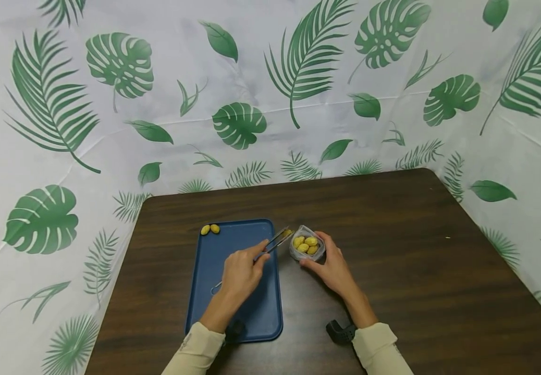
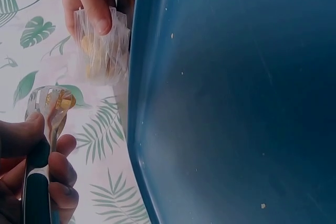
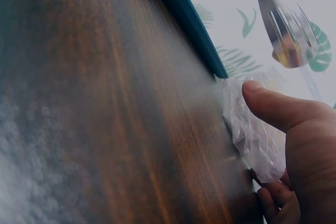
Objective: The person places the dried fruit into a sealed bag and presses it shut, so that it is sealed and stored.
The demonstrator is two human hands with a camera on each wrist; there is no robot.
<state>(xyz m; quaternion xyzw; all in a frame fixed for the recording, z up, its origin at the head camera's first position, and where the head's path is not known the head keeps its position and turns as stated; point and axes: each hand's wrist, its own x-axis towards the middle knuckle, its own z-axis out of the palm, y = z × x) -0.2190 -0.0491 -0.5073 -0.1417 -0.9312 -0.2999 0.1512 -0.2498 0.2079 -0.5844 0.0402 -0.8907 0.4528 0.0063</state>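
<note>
My left hand [image 1: 241, 272] grips a pair of metal tongs [image 1: 277, 240] above the blue tray's right edge. Between the slotted tips of the tongs is a small yellow-brown piece [image 2: 67, 101], like a nut or small fruit. A clear plastic bag [image 3: 252, 135] stands open on the table just right of the tray, with several yellow pieces [image 1: 303, 248] inside. My right hand [image 1: 333, 266] holds this bag from the right, thumb at the near side and fingers behind. The tong tips are beside the bag's left rim, apart from it in the wrist views.
A blue tray [image 1: 266, 312] lies left of the bag, with two yellow pieces [image 1: 210, 229] at its far left corner and tiny crumbs [image 2: 263, 206] on it. The brown wooden table [image 1: 392, 219] extends right. A leaf-patterned cloth [image 1: 181, 62] hangs behind.
</note>
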